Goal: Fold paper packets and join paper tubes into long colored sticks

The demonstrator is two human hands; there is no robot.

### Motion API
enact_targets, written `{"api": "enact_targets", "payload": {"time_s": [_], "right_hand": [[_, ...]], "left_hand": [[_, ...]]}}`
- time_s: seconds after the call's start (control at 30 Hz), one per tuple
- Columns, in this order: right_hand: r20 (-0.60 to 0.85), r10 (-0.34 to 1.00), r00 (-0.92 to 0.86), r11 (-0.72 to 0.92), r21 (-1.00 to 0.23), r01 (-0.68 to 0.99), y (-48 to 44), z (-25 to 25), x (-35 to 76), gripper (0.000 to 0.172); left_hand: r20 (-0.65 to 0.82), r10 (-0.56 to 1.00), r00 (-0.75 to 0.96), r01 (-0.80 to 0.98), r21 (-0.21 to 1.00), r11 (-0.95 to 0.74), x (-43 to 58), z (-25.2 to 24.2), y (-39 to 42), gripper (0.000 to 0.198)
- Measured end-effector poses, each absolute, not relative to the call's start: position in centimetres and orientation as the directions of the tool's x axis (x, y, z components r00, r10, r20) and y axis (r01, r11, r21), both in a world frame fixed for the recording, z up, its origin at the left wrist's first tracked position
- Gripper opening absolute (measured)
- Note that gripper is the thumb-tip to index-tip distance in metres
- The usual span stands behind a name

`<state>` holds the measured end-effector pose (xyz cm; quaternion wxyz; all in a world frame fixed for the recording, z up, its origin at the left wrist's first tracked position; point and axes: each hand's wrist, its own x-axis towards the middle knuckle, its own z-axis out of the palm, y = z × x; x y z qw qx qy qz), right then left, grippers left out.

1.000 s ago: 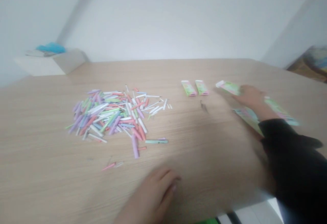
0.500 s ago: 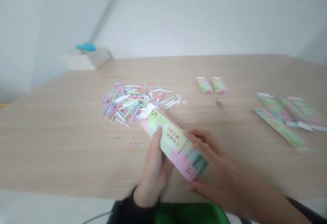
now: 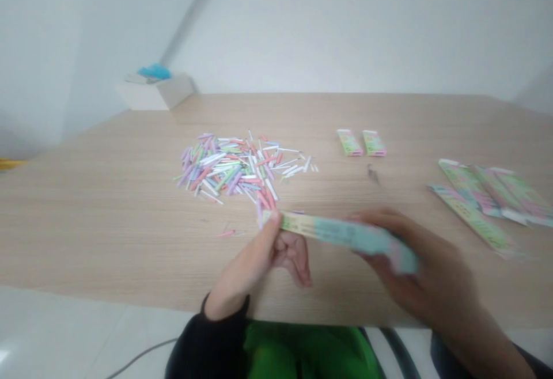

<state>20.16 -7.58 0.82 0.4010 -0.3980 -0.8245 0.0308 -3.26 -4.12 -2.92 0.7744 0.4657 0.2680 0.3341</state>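
Observation:
A slim cardboard box [image 3: 341, 234], printed in pastel green, blue and pink, is held between my two hands over the table, now with a narrow side facing me. My left hand [image 3: 263, 255] pinches its left end, thumb on top and the other fingers curled below. Around the right end, which is blurred, my right hand [image 3: 425, 272] is closed. Just beyond the left end lies a loose heap of small pastel and white sticks [image 3: 224, 166]; several reddish and purple ones are close to the box's left end.
Two small printed packs [image 3: 349, 143] lie at the back. Several flat, long printed packs [image 3: 470, 215] are at the right. A white box [image 3: 149, 95] with something blue on it stands back left. Small dark bits [image 3: 372, 173] lie on the wooden table [image 3: 108, 206].
The box has turned from its broad printed face to a narrow side and lies more level. My right hand has moved right and closed round its end; several sticks now show by the left end.

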Motion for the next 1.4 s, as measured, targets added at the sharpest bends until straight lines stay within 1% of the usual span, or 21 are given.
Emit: {"api": "enact_targets", "payload": {"time_s": [0.03,0.1,0.17,0.23,0.27,0.3,0.33,0.37,0.4,0.5,0.57,0.67,0.83,0.87,0.97,1.03,1.1,1.17,1.27,1.33,1.4], "right_hand": [[0.647,0.702,-0.297,0.640,-0.392,0.661,-7.4,1.3,20.6,0.030],[0.677,0.712,-0.184,0.569,-0.403,0.717,-7.0,2.3,21.2,0.018],[0.706,0.695,-0.138,0.558,-0.407,0.723,-6.4,3.0,21.2,0.015],[0.722,0.675,-0.151,0.611,-0.433,0.663,-5.8,3.3,20.5,0.024],[0.715,0.676,-0.176,0.641,-0.453,0.620,-5.5,3.3,19.9,0.032],[0.699,0.686,-0.202,0.660,-0.480,0.578,-5.3,3.1,19.3,0.042],[0.680,0.698,-0.225,0.671,-0.510,0.538,-5.1,2.9,18.6,0.049],[0.661,0.711,-0.240,0.675,-0.544,0.499,-5.0,2.7,17.8,0.052],[0.644,0.723,-0.252,0.675,-0.579,0.457,-5.0,2.4,17.1,0.050],[0.661,0.717,-0.220,0.692,-0.642,0.328,-5.0,1.3,15.4,0.030],[0.676,0.722,-0.146,0.685,-0.670,0.285,-5.1,0.3,14.8,0.026],[0.658,0.751,-0.056,0.643,-0.710,0.286,-5.3,-0.9,14.5,0.028],[0.624,0.757,-0.197,0.651,-0.688,0.322,-5.4,-1.1,14.3,0.008],[0.620,0.756,-0.209,0.652,-0.687,0.320,-5.5,-1.1,14.2,0.008],[0.605,0.779,-0.163,0.622,-0.715,0.319,-5.6,-1.1,13.7,0.014],[0.591,0.802,-0.093,0.592,-0.761,0.265,-5.8,-1.3,13.4,0.014],[0.558,0.828,-0.061,0.559,-0.813,0.164,-5.8,-1.3,13.3,0.025],[0.514,0.852,-0.099,0.522,-0.849,0.081,-5.8,-1.2,13.4,0.038],[0.438,0.865,-0.246,0.465,-0.884,0.060,-5.7,-1.4,14.0,0.048],[0.394,0.852,-0.344,0.447,-0.890,0.090,-5.8,-1.9,14.4,0.062],[0.377,0.843,-0.384,0.437,-0.896,0.080,-6.3,-2.5,14.6,0.075]], "left_hand": [[-0.110,0.795,0.596,-0.130,0.964,0.231,-4.3,-2.5,-4.6,0.076],[-0.038,0.839,0.542,0.058,0.998,0.007,-6.0,-1.3,-5.6,0.065],[0.192,0.893,0.407,0.038,0.973,-0.227,-6.7,-0.1,-6.4,0.048],[0.411,0.883,0.227,0.024,0.904,-0.427,-6.2,0.5,-6.7,0.018],[0.466,0.865,0.183,0.031,0.877,-0.479,-5.6,0.5,-6.5,0.017],[0.490,0.854,0.177,0.032,0.864,-0.502,-4.8,0.3,-6.3,0.033],[0.506,0.840,0.194,0.007,0.856,-0.517,-4.0,-0.1,-5.9,0.045],[0.508,0.841,0.187,-0.021,0.858,-0.513,-3.2,-0.6,-5.6,0.049],[0.532,0.839,0.117,-0.048,0.847,-0.530,-2.5,-1.2,-5.3,0.048],[0.569,0.814,-0.120,-0.055,0.814,-0.578,-1.3,-2.8,-4.9,0.046],[0.583,0.792,-0.180,-0.007,0.804,-0.594,-1.2,-3.4,-5.1,0.040],[0.588,0.791,-0.168,0.027,0.805,-0.592,-1.5,-3.4,-5.6,0.028],[0.565,0.818,-0.108,0.022,0.824,-0.567,-1.2,-3.5,-6.0,0.007],[0.554,0.826,-0.100,0.024,0.832,-0.555,-1.1,-3.7,-6.0,0.004],[0.552,0.829,-0.091,0.051,0.834,-0.550,-1.0,-4.4,-6.0,0.005],[0.590,0.805,-0.065,0.075,0.807,-0.585,-1.1,-4.5,-5.9,0.006],[0.611,0.791,-0.020,0.091,0.789,-0.607,-1.4,-4.4,-5.8,0.006],[0.616,0.787,-0.023,0.095,0.785,-0.612,-1.6,-4.0,-5.8,0.007],[0.569,0.804,-0.174,-0.002,0.816,-0.578,-1.7,-3.4,-5.6,0.015],[0.487,0.816,-0.311,-0.118,0.833,-0.541,-1.8,-2.7,-5.4,0.014],[0.402,0.826,-0.394,-0.196,0.842,-0.503,-2.0,-2.1,-5.1,0.013]]}}
